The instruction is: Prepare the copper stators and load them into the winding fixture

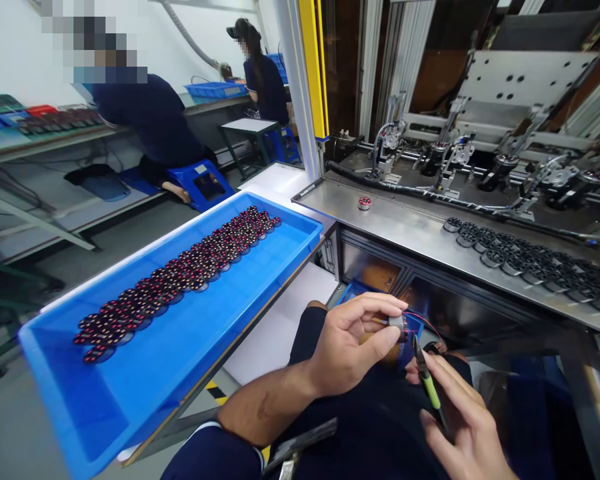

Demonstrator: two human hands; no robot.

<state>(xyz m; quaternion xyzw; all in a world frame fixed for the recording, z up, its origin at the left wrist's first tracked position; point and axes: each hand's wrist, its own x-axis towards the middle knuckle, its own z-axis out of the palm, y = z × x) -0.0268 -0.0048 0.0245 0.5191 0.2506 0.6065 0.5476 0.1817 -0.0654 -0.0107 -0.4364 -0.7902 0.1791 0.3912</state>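
Note:
My left hand [343,347] is closed round the rim of a small round motor part [397,324], grey on its side with a dark face. Thin red and dark wires [427,319] run from that part towards the right. In my right hand [463,410] is a pair of pliers [430,387] with green handles. Their dark tip points up, close to the face of the motor part; whether it touches a wire I cannot tell. Both hands are above my lap.
To the left, a blue tray [275,293] bears rows of similar motor parts [180,277]. One red-wound part [365,203] sits on the metal bench [395,220]; several black ones [530,257] lie further right. Machine fixtures [500,167] stand behind. Two people work at the far bench.

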